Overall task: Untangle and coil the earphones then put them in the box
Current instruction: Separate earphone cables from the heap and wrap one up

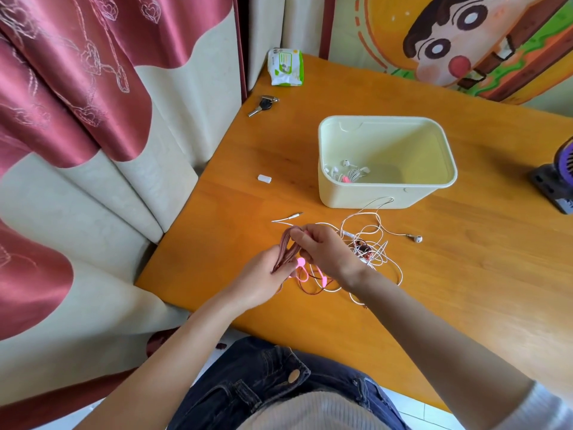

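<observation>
A dark pink braided earphone cord [286,249], folded into a bundle of loops, is gripped at its lower end by my left hand [263,280]. My right hand [325,252] pinches the top of the same bundle. The cord's loose end and pink earbuds [302,265] trail on the wooden table [465,274] under my hands. A tangle of white earphones [372,243] lies just right of my right hand, with one earbud [417,238] and the jack [293,216] stretched out. The cream box [387,193] stands behind, holding coiled earphones [347,173] in its near left corner.
A small white cap [264,178] lies left of the box. Keys [263,104] and a wet-wipes pack [286,67] sit at the far left corner. A purple device [558,178] stands at the right edge. Curtains hang to the left.
</observation>
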Demonstrator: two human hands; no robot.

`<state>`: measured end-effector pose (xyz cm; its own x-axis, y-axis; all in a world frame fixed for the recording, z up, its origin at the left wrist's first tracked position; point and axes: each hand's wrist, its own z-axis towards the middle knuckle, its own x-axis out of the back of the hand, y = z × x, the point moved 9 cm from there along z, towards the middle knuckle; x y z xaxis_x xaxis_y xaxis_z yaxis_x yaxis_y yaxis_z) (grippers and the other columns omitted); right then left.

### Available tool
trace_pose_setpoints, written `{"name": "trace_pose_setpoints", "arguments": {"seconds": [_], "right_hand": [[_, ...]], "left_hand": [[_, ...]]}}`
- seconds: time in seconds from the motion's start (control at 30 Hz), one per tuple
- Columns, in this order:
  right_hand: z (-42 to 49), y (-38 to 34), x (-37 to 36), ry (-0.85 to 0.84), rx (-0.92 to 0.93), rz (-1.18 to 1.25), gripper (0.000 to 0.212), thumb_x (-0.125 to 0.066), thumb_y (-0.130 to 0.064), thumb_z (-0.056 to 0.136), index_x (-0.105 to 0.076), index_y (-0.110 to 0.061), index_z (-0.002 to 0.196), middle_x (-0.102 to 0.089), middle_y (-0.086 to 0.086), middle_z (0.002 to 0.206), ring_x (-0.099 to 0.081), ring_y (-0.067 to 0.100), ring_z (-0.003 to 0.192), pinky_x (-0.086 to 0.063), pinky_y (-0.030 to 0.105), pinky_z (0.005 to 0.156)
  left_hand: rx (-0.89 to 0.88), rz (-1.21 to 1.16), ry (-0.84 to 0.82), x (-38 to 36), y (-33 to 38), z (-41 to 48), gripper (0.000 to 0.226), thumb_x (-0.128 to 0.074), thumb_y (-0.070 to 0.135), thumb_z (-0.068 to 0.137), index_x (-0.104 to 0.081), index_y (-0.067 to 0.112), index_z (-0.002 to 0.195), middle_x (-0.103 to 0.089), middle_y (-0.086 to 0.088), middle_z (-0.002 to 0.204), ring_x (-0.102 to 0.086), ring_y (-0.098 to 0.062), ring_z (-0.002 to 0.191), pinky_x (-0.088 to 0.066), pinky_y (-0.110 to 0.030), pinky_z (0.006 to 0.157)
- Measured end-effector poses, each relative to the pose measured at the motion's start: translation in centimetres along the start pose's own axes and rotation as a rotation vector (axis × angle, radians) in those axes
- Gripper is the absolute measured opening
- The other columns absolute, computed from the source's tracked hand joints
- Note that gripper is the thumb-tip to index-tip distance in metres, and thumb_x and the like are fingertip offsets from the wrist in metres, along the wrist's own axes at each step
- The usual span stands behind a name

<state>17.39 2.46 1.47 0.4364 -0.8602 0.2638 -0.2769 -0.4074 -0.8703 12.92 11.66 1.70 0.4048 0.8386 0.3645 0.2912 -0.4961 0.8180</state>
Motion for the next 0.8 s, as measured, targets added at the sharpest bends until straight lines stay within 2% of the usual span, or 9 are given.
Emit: {"name": "trace_pose_setpoints", "arguments": {"seconds": [0.1,0.23,0.33,0.4,0.47,0.53,0.63,0.73,0.8], "right_hand": [[0.0,0.2,0.0,-0.007,-0.004,-0.037,0.037,-0.047,-0.024,0.097,-0.054,0.011,0.085,-0.043,0.001,0.057,-0.034,0.012,0.049,-0.029,0.020,0.046],[-0.3,-0.3,-0.4,-0.044,0.019,-0.028,0.030,-0.047,-0.024,0.098,-0.052,-0.017,0.069,-0.037,0.001,0.058,-0.030,0.012,0.049,-0.026,0.021,0.045],[-0.3,-0.4,-0.8,-0.057,0.020,-0.012,0.022,-0.047,-0.023,0.098,-0.057,-0.019,0.079,-0.036,-0.002,0.056,-0.030,0.011,0.048,-0.026,0.021,0.044],[-0.2,-0.3,-1.1,-0.060,0.015,-0.011,0.017,-0.047,-0.023,0.098,-0.060,-0.014,0.089,-0.039,-0.004,0.056,-0.031,0.007,0.044,-0.026,0.018,0.042],[-0.2,-0.3,-1.2,-0.098,0.017,-0.059,0.018,-0.047,-0.024,0.098,-0.057,-0.011,0.093,-0.040,-0.004,0.060,-0.034,0.005,0.047,-0.028,0.017,0.044],[-0.3,-0.2,-1.1,-0.181,0.015,-0.112,0.017,-0.046,-0.024,0.098,-0.055,-0.011,0.105,-0.041,-0.004,0.069,-0.038,0.009,0.058,-0.032,0.018,0.051],[-0.1,0.3,0.4,-0.216,-0.026,-0.194,0.027,-0.041,-0.018,0.099,-0.046,-0.017,0.126,-0.040,-0.004,0.074,-0.040,0.010,0.062,-0.037,0.019,0.054],[0.7,-0.1,2.7,-0.084,-0.005,-0.267,0.031,-0.039,-0.012,0.099,-0.050,-0.012,0.128,-0.053,0.001,0.081,-0.054,0.027,0.075,-0.043,0.031,0.065],[0.7,-1.5,3.7,-0.004,0.091,-0.298,0.028,-0.046,-0.010,0.096,-0.057,-0.011,0.122,-0.063,-0.003,0.084,-0.064,0.023,0.087,-0.050,0.032,0.079]], "left_hand": [[0.024,-0.044,-0.093,-0.2,-0.8,-0.4,0.016,-0.040,0.024,0.100,-0.056,0.022,0.104,-0.062,0.008,0.096,-0.057,-0.009,0.096,-0.046,-0.026,0.081],[0.058,-0.141,-0.167,-0.3,-0.9,-1.1,0.022,-0.034,0.019,0.102,-0.050,0.029,0.091,-0.050,0.018,0.076,-0.049,0.015,0.068,-0.039,-0.007,0.065],[0.084,-0.212,-0.211,-0.5,-0.9,-1.5,0.021,-0.032,0.021,0.102,-0.050,0.027,0.092,-0.047,0.019,0.067,-0.046,0.009,0.056,-0.037,-0.010,0.061],[0.089,-0.216,-0.215,-0.6,-0.8,-1.5,0.020,-0.031,0.022,0.102,-0.051,0.022,0.097,-0.047,0.017,0.074,-0.048,0.008,0.060,-0.042,-0.012,0.065],[0.106,-0.134,-0.174,-0.4,-1.4,-1.2,0.024,-0.030,0.024,0.103,-0.050,0.011,0.107,-0.050,0.011,0.084,-0.052,0.003,0.078,-0.046,-0.026,0.085],[0.145,-0.018,-0.109,-0.2,-2.7,-0.9,0.027,-0.030,0.027,0.103,-0.049,0.008,0.108,-0.053,0.001,0.096,-0.054,-0.020,0.100,-0.041,-0.039,0.096],[0.204,0.109,-0.090,-0.6,-4.2,-1.1,0.025,-0.030,0.031,0.102,-0.046,0.012,0.108,-0.057,0.000,0.111,-0.054,-0.020,0.105,-0.042,-0.036,0.091],[0.214,0.241,-0.079,-0.8,-4.4,-0.9,0.027,-0.029,0.031,0.102,-0.045,0.010,0.102,-0.058,0.001,0.107,-0.056,-0.020,0.100,-0.044,-0.036,0.085],[0.247,0.191,-0.039,-0.4,-4.7,-0.3,0.027,-0.029,0.032,0.102,-0.046,0.011,0.102,-0.059,-0.009,0.112,-0.056,-0.025,0.103,-0.044,-0.039,0.086]]}}
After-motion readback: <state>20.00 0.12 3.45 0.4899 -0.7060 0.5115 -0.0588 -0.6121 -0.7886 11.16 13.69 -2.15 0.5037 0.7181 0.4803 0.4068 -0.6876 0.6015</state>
